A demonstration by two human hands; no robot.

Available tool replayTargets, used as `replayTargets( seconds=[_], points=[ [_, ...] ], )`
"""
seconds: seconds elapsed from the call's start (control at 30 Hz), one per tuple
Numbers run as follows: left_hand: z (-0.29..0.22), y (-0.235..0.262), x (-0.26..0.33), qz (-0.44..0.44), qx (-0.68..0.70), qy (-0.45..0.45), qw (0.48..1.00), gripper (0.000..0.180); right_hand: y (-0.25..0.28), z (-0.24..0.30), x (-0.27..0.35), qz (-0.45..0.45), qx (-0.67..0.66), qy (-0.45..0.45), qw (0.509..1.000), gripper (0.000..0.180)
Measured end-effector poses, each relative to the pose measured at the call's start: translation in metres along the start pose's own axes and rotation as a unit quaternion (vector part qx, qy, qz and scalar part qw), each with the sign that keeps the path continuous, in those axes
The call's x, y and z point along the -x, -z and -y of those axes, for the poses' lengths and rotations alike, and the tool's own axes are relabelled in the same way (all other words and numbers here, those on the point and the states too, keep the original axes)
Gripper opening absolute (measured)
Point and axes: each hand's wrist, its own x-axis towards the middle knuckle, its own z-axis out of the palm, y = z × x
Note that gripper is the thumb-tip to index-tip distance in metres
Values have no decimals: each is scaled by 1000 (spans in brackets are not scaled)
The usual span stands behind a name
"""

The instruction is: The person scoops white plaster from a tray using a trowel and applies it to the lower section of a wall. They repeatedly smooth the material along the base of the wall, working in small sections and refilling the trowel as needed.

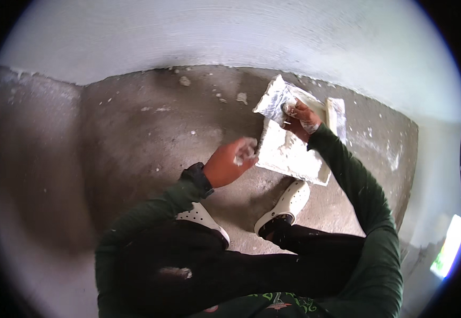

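Note:
My right hand (303, 117), smeared with white paste, is closed on a flat, shiny trowel (274, 100) whose blade is coated with white plaster. Its handle is mostly hidden by my fingers. Below lies a shallow white tray (320, 175) with thick white plaster (289, 151) spread inside. Just left of the tray's edge, my left hand (231, 161) has its fingers curled in, with white paste on the fingertips. Whether it holds anything is hidden. A flat, white-smeared piece (336, 119) lies along the tray's right side, its kind unclear.
A pale, freshly coated wall (230, 37) rises beyond the grey concrete floor (135, 138). White crumbs (241, 98) are scattered over the floor. My feet, in white clogs (293, 201), are close to the tray. A bright panel (449, 246) shows at the far right.

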Motion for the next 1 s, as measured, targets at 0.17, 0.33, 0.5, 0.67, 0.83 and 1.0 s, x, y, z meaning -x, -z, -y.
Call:
replayTargets(
  seconds=[0.17,0.33,0.5,0.67,0.83,1.0],
  points=[
    [10,21,-5,-270,173,-3,947,40,-109,-45,-51,83,-103,87,987,26],
    [18,57,5,-428,259,-19,866,23,-180,-84,-86,70,-165,75,981,23],
    [36,89,22,-487,359,-50,795,16,-224,-98,-102,54,-88,54,993,23],
    [67,126,36,-504,465,-86,723,16,-202,-67,-83,95,215,-6,972,45],
    [129,197,47,-551,487,-137,664,18,-124,-21,-8,158,526,76,832,40],
    [184,281,76,-633,443,-122,623,30,-73,49,79,15,646,-49,761,40]
  ],
)
